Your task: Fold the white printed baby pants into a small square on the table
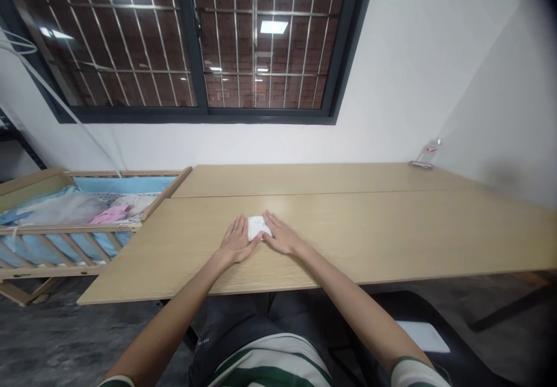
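A small white, roughly square piece lies flat on the light wooden table. It may be folded cloth or paper; I cannot tell which. My left hand rests along its left side, palm down, with fingers stretched forward and the thumb reaching toward its near edge. On the other side, my right hand lies with its fingers stretched out at the piece's right edge. Its thumb points in to the near edge, where both thumb tips come close together. Neither hand is closed around the piece.
A wooden crib with blue lining and a pink cloth stands left of the table. At the far right corner is a clear bottle. A black chair holding a white flat object is below the table's front edge.
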{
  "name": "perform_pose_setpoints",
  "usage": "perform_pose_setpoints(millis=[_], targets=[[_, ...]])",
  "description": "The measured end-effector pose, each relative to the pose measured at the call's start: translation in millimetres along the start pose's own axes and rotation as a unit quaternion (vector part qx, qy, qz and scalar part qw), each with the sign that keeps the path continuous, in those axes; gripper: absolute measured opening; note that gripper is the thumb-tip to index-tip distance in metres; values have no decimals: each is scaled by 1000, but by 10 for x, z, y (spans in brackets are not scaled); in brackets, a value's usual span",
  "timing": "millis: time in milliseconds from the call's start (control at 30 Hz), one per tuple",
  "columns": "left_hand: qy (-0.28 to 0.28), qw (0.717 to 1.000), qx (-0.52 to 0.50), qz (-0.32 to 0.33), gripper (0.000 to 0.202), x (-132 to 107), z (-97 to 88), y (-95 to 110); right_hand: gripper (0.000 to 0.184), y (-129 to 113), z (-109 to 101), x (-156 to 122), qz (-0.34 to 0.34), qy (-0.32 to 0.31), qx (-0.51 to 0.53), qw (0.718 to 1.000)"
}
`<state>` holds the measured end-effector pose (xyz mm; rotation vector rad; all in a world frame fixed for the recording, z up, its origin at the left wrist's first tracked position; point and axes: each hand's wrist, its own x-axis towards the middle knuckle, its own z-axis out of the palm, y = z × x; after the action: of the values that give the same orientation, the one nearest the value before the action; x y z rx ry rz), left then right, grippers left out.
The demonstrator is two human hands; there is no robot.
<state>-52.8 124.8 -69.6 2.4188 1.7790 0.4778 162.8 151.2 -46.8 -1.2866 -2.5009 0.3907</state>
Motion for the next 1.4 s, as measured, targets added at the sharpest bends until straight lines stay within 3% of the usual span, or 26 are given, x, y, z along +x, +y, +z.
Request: perform_pose_setpoints(millis=[167, 267, 400, 533, 667, 767, 833, 967, 1100, 1233, 1400], targets=[[56, 995, 46, 66, 90, -84, -108, 36, 87, -42, -30, -61, -57, 59, -32, 996], [33, 994, 43, 98, 84, -99, -210, 36, 85, -51, -78, -95, -95, 67, -35, 993], [-3, 997, 7, 72, 84, -31, -300, 31, 77, 12, -77, -72, -86, 55, -10, 995], [6, 998, -15, 64, 59, 66, -327, 4, 65, 123, -2, 31, -95, 110, 42, 988], [46, 997, -51, 44, 37, 99, -385, -14, 43, 160, -32, 145, -99, 156, 77, 980], [95, 992, -86, 10, 29, 50, -488, -4, 27, 94, -174, 219, -78, 173, 130, 973], [114, 986, -120, -11, 24, -20, -563, 8, 27, 16, -293, 273, -70, 181, 197, 961], [126, 970, -200, -56, 29, -208, -611, 61, 46, -137, -485, 421, -42, 169, 306, 936], [112, 959, -234, -112, 50, -367, -496, 168, 53, -187, -519, 590, 30, 120, 316, 941], [84, 967, -173, -166, 47, -425, -382, 273, 49, -109, -371, 696, 76, 64, 309, 946], [51, 977, -76, -191, 42, -416, -365, 365, 39, 84, -93, 736, 78, 65, 335, 937]])
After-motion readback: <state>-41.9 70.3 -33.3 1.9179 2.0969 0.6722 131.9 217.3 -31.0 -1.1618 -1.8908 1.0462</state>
